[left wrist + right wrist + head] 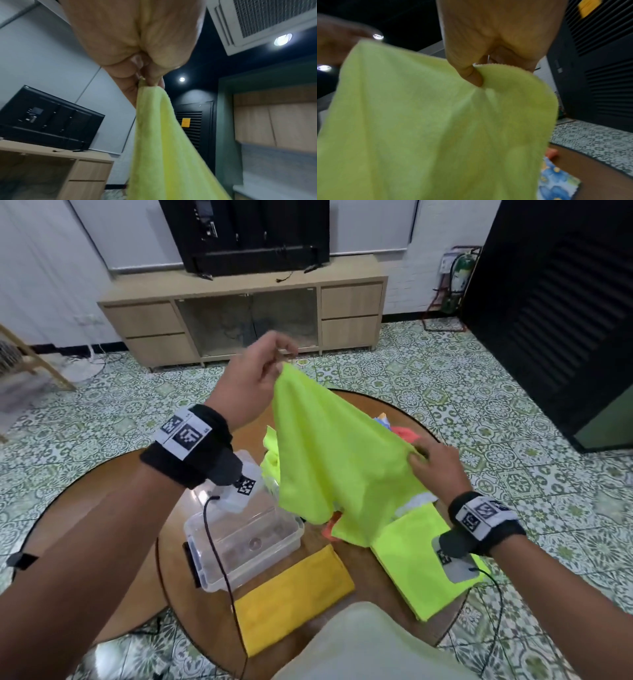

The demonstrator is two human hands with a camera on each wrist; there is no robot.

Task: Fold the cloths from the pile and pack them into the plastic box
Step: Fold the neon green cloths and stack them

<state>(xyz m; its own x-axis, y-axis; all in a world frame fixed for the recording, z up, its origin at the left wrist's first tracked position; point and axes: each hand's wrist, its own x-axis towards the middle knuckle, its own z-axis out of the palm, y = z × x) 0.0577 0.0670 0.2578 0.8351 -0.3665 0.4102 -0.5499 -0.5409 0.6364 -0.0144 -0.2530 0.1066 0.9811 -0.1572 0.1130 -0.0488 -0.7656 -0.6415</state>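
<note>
A lime-green cloth hangs in the air above the round wooden table. My left hand pinches its top corner high up; the left wrist view shows the cloth trailing down from my left hand. My right hand pinches another corner lower at the right, thumb over the cloth in the right wrist view of that hand. The clear plastic box stands open on the table at the left, below my left wrist. The pile lies behind the held cloth, mostly hidden.
A folded yellow cloth lies at the table's front edge, and a folded lime-green cloth sits to its right. A blue flowered cloth lies on the table. A wooden TV cabinet stands across the tiled floor.
</note>
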